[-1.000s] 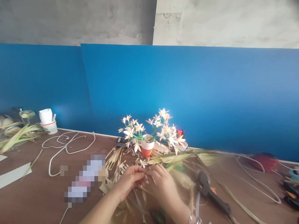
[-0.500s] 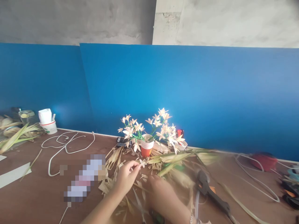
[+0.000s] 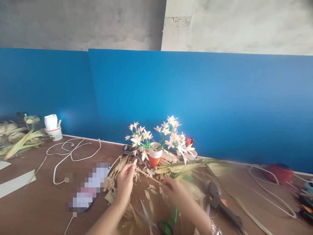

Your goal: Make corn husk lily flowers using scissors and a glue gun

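Observation:
My left hand (image 3: pixel 125 184) is closed, with thumb and fingertips pinching a small pale husk petal (image 3: pixel 135 162). To its right, my right hand (image 3: pixel 172 187) grips the near end of a thin tan stick (image 3: pixel 148 175), whose other end reaches close to the left fingertips. Whether stick and petal touch, I cannot tell. Behind the hands, white flowers (image 3: pixel 137 139) on green stems rise from stacked orange-and-white paper cups (image 3: pixel 155 158). Loose petals (image 3: pixel 147 195) lie between my forearms. Scissors (image 3: pixel 146 213) rest below them, the handles partly covered by something green.
A black glue gun (image 3: pixel 220 204) lies to the right, near long dry husk leaves (image 3: pixel 181 167). Left are a blurred-out phone-like object (image 3: pixel 90 187), white cables (image 3: pixel 70 151) and a white cup (image 3: pixel 54 133). A blue panel (image 3: pixel 195 98) borders the table's back.
My left hand has shifted left and now shows a petal upright at its fingertips. My right hand has moved up and a thin stick now shows in it. The view has tilted slightly.

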Demonstrator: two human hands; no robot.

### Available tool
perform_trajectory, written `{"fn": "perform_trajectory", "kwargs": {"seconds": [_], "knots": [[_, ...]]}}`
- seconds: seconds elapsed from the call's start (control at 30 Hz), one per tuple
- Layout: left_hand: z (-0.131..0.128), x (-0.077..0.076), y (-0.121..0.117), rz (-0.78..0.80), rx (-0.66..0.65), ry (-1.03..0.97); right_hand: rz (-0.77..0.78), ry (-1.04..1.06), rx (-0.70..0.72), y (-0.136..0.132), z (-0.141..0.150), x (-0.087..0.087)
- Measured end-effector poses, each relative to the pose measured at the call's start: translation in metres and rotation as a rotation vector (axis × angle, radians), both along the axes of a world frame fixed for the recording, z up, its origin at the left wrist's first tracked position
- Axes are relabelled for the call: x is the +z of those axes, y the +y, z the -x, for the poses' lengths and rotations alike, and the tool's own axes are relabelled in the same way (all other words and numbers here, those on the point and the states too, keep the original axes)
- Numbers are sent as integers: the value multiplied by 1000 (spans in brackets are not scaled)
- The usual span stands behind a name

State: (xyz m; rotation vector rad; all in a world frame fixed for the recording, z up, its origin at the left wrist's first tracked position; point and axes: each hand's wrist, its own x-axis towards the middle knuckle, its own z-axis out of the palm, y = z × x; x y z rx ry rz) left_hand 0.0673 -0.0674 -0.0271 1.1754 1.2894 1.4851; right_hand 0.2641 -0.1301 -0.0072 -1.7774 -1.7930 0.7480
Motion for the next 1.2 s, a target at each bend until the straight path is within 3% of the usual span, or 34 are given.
{"fn": "perform_trajectory", "kwargs": {"seconds": [0.2,0.37,0.6,0.73,0.9,1.07,1.2], "knots": [[-3,-6,5,55,47,-170,-7,143,79,1,-1,2],[-11,-8,1,109,-227,-337,-24,190,130,0,1,4],[-22,-1,-16,173,-397,-151,-22,322,115,-1,10,-6],[-25,5,-24,227,-456,-156,18,445,76,-3,15,-7],[-25,3,-24,167,-555,-168,27,592,130,1,17,-10],[-25,-4,-21,90,-528,-139,-100,503,119,1,19,-12],[-30,-7,-23,87,-465,-138,-306,214,127,-2,22,-19]]}}
